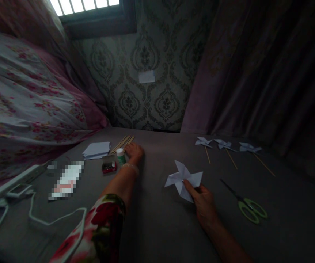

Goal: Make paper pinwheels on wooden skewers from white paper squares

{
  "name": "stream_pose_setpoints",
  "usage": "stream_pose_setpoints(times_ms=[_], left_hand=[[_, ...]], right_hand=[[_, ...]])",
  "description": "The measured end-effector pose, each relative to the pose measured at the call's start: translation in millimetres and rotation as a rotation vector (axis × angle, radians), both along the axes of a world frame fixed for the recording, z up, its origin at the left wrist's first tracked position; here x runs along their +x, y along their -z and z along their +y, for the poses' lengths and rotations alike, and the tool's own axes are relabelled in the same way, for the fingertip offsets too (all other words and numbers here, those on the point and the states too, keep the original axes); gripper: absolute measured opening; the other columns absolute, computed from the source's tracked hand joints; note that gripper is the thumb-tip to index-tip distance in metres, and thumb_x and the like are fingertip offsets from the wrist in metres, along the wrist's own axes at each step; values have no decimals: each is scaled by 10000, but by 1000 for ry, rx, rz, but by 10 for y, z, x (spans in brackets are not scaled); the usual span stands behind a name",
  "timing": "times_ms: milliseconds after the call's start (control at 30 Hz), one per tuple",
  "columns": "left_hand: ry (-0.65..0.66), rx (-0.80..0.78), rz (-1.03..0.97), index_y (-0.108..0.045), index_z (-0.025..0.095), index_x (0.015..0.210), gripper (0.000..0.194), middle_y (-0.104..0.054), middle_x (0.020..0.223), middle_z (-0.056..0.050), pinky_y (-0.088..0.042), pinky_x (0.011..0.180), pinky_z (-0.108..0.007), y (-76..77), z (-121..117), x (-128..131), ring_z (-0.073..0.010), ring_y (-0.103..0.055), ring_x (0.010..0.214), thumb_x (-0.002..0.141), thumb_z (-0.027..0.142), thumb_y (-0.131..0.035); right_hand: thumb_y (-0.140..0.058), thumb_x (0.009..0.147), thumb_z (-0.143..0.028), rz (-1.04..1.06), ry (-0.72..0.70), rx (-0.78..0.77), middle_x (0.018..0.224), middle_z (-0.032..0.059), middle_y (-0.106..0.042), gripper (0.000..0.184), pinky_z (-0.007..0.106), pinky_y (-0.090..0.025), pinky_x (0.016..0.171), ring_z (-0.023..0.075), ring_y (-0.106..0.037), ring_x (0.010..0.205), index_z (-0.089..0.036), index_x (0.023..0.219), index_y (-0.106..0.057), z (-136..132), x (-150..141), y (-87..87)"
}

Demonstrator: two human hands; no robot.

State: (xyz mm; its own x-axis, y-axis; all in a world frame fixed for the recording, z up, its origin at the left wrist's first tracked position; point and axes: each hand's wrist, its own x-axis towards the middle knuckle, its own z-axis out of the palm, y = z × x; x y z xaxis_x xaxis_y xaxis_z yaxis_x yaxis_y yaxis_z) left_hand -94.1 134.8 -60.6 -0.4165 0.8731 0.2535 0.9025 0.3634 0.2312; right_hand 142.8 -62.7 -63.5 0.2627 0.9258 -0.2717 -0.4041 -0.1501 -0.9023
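Observation:
My right hand pinches a white paper pinwheel, its thumb pressed close to a small pin at the centre. No stick shows on this pinwheel. Farther off, my left hand reaches over the near ends of several thin wooden sticks; its fingers lie on or right beside them, partly hidden. Just left of that hand stands a small green bottle with a white cap. Beside the bottle is an opened small red box with small metal pieces inside, too dark to make out.
A stack of white paper lies left of the sticks. Several finished pinwheels on sticks lie at the back right, with green-handled scissors nearer. A power strip and white cable lie at left, near a pixelated paper.

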Motion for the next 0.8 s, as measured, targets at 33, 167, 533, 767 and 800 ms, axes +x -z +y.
stream_pose_setpoints(times_ms=[33,167,533,767,800], left_hand=[[-19,26,11,-480,-53,1256,496,-494,1231,-342,-341,908,-552,10,13,-5,-446,-435,1194,870,255,-432],[-59,112,41,-548,-36,1176,424,-551,1159,-316,-370,888,-498,44,70,-7,-404,-500,1125,841,210,-468],[-93,107,48,-627,21,1078,328,-575,1153,-269,-410,884,-453,34,86,-74,-369,-505,1125,846,164,-443],[-157,85,-9,-648,30,1068,353,-580,1157,-266,-416,870,-463,18,98,-8,-366,-510,1125,855,101,-376],[-160,80,-22,-650,29,1067,361,-583,1152,-264,-417,867,-456,2,97,-5,-361,-513,1123,861,95,-361]], right_hand=[[-853,478,-422,6,-1,2,755,64,-750,452,284,-531,619,201,-688,669,-142,809,-722,-1,0,-8],[-857,461,-409,6,11,-21,740,55,-747,442,286,-532,617,202,-686,668,-150,795,-727,-3,-6,-45],[-833,521,-412,-27,-17,4,747,71,-746,372,310,-537,625,222,-692,679,-166,780,-729,7,9,21],[-835,518,-425,-44,-22,2,710,68,-737,397,304,-528,602,212,-681,635,-147,781,-729,8,12,11],[-837,513,-422,-38,-22,6,721,70,-740,401,304,-530,610,212,-683,642,-145,783,-730,5,10,3]])
